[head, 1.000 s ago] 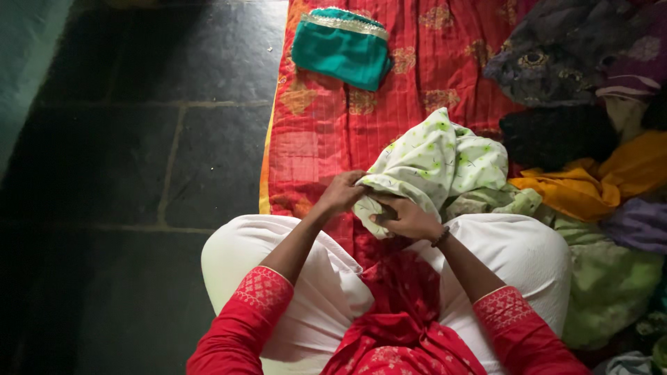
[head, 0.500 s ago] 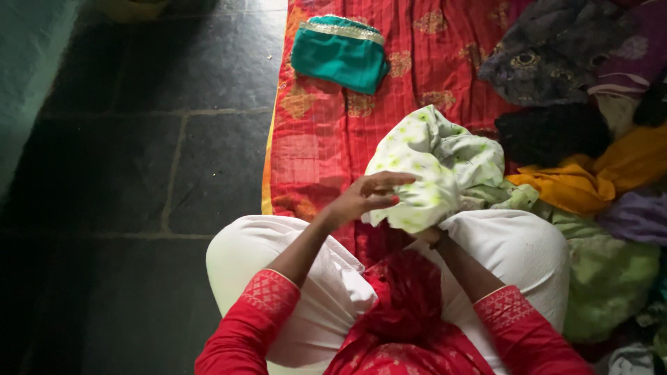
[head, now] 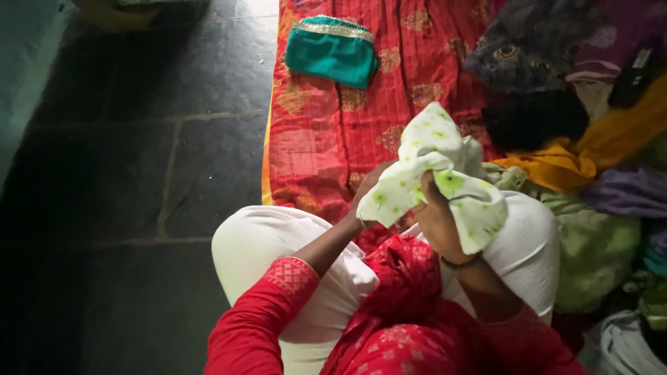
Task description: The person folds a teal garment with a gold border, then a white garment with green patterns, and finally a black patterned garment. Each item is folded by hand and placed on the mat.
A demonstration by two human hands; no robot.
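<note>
I sit cross-legged in white trousers and a red top. A white cloth with green flower prints [head: 434,163] is lifted in front of me. My right hand [head: 439,226] is raised and grips the cloth, which drapes over its fingers. My left hand [head: 366,191] holds the cloth's lower left edge and is partly hidden behind it.
A red patterned quilt [head: 326,132] lies on the dark stone floor [head: 139,173]. A folded teal garment with gold trim [head: 332,52] rests on it at the top. A heap of clothes, among them an orange one [head: 590,149] and a light green one [head: 597,253], fills the right side.
My right hand has risen from under the cloth and lifted it off my lap. My left hand moved from the top of the cloth to its lower edge.
</note>
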